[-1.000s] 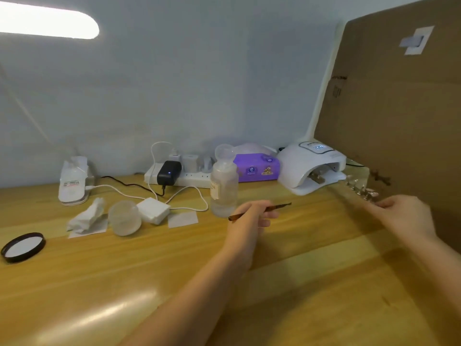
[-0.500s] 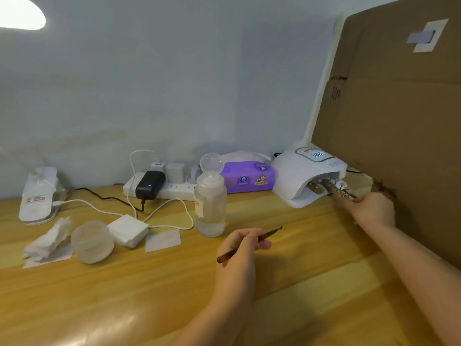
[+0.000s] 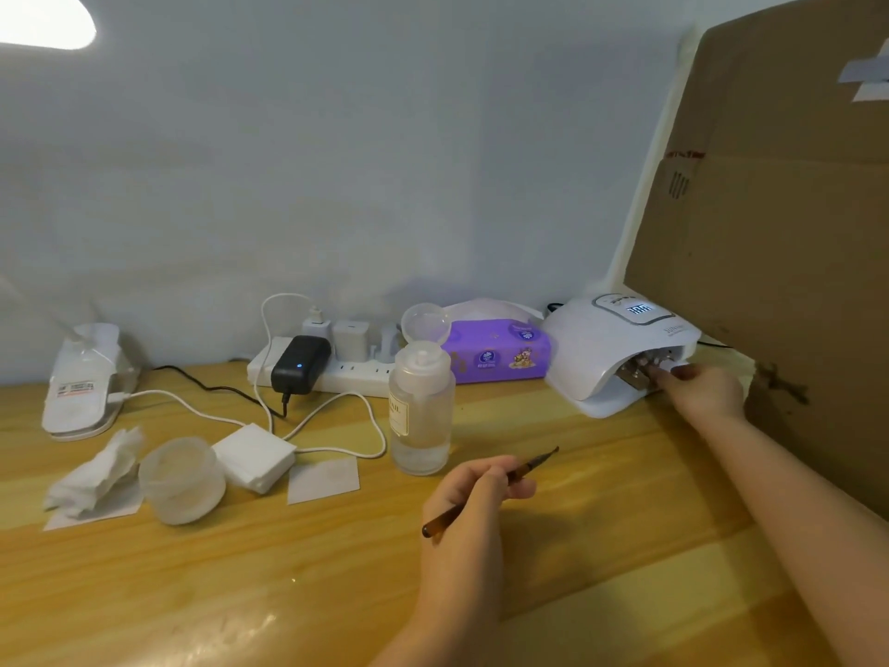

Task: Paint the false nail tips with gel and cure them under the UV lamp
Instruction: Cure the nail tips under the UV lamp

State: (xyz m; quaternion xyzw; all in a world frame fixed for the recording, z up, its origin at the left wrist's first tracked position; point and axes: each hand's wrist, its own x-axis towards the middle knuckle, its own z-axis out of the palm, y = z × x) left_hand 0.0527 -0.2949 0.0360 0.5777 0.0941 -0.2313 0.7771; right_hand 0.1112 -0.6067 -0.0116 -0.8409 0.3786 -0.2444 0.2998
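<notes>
Right hand (image 3: pixel 704 389) now reaches into mouth of white domed UV lamp (image 3: pixel 608 349), pinching strip of false nail tips (image 3: pixel 647 365), earlier outside. Left hand (image 3: pixel 474 498) still grips thin brown brush (image 3: pixel 490 491) above bench (image 3: pixel 288 570).

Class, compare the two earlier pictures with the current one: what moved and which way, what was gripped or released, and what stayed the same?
The right hand carried the strip of nail tips away from the person into the mouth of the UV lamp, where it now holds it; nothing was let go. The left hand still grips the brush above the table. The bottle and jar stayed put.
</notes>
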